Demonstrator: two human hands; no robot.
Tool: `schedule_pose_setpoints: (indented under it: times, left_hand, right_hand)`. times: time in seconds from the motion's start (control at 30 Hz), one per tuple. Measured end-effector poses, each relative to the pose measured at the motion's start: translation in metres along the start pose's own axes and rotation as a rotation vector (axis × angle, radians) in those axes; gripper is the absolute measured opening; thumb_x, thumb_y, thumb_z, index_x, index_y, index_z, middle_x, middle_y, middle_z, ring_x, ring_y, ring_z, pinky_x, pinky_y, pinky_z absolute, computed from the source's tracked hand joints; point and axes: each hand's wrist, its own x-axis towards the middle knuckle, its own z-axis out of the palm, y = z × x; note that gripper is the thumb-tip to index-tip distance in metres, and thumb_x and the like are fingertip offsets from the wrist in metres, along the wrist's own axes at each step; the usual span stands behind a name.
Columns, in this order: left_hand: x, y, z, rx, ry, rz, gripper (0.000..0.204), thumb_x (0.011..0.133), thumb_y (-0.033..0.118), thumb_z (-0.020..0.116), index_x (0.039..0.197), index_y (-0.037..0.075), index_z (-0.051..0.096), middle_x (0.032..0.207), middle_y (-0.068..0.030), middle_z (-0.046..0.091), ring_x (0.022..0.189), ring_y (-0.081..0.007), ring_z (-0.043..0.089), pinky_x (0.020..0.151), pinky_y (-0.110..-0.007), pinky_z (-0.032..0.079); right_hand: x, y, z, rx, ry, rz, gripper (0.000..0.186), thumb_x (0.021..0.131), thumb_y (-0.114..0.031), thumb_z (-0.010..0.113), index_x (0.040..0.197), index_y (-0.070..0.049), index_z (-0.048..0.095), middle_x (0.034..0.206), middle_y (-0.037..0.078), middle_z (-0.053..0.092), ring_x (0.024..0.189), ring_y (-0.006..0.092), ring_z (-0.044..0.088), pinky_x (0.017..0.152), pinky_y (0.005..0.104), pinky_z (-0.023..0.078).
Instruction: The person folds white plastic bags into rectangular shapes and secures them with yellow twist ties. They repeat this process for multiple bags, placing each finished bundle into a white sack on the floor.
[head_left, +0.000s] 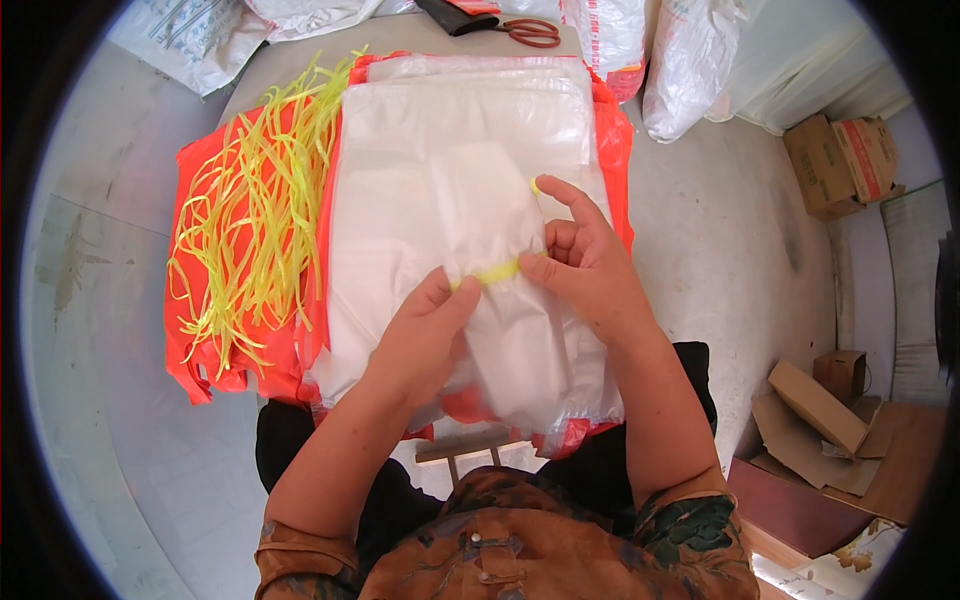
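A bundle of translucent plastic bags [520, 345] lies gathered in front of me on a larger stack of the same bags [390, 130]. A yellow plastic strip [497, 271] crosses the gathered middle of the bundle. My left hand [425, 325] pinches the strip at its left side, thumb on top. My right hand [585, 262] pinches it at the right side between thumb and curled fingers, with the index finger stretched out. A bit of the yellow strip shows by that index fingertip. The underside of the bundle is hidden.
Many loose yellow strips [255, 230] lie on red plastic bags [190, 340] at the left of the work surface. Scissors [530, 33] with reddish handles rest at the far edge. White sacks [690, 65] stand beyond; cardboard boxes [825, 165] are on the right.
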Motion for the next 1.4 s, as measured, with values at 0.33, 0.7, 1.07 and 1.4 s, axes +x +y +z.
schedule_pose_setpoints:
  times: [0.33,0.7,1.07,1.4]
  left_hand:
    - [0.005,-0.002,-0.007,0.012,-0.023,-0.011,0.029,0.115,0.022,0.051,0.133,0.002,0.061,0.124,-0.0083,0.072,0.112,-0.0176,0.071,0.100,-0.038,0.059]
    - [0.011,-0.003,-0.009,-0.061,-0.020,0.006,0.034,0.116,0.024,0.048,0.137,0.001,0.060,0.129,-0.0095,0.071,0.115,-0.0181,0.070,0.102,-0.038,0.058]
    - [0.013,-0.004,-0.024,-0.023,-0.148,0.029,0.052,0.116,0.039,0.040,0.147,-0.002,0.050,0.139,-0.0221,0.066,0.123,-0.0313,0.068,0.106,-0.043,0.053]
    - [0.033,-0.011,-0.034,-0.049,-0.198,0.033,0.047,0.117,0.042,0.041,0.141,0.003,0.054,0.138,-0.0193,0.067,0.121,-0.0291,0.070,0.098,-0.038,0.060]
  right_hand:
    - [0.000,0.008,0.002,-0.182,0.045,0.023,0.088,0.089,-0.013,0.079,0.165,-0.006,0.034,0.088,0.007,0.073,0.080,0.0114,0.065,0.076,0.0281,0.052]
    - [0.000,0.014,0.001,-0.257,0.006,0.016,0.089,0.090,-0.013,0.077,0.166,-0.008,0.032,0.083,0.006,0.069,0.080,0.0119,0.063,0.075,0.0279,0.051]
    - [0.004,0.012,-0.042,-0.007,0.247,-0.198,0.081,0.096,0.007,0.060,0.168,-0.011,0.027,0.126,0.014,0.070,0.112,0.0183,0.069,0.100,0.0345,0.055]
    - [-0.093,-0.069,-0.127,0.102,0.544,-0.528,0.077,0.090,0.006,0.065,0.161,-0.005,0.037,0.142,0.011,0.058,0.124,0.0199,0.061,0.100,0.0317,0.052]
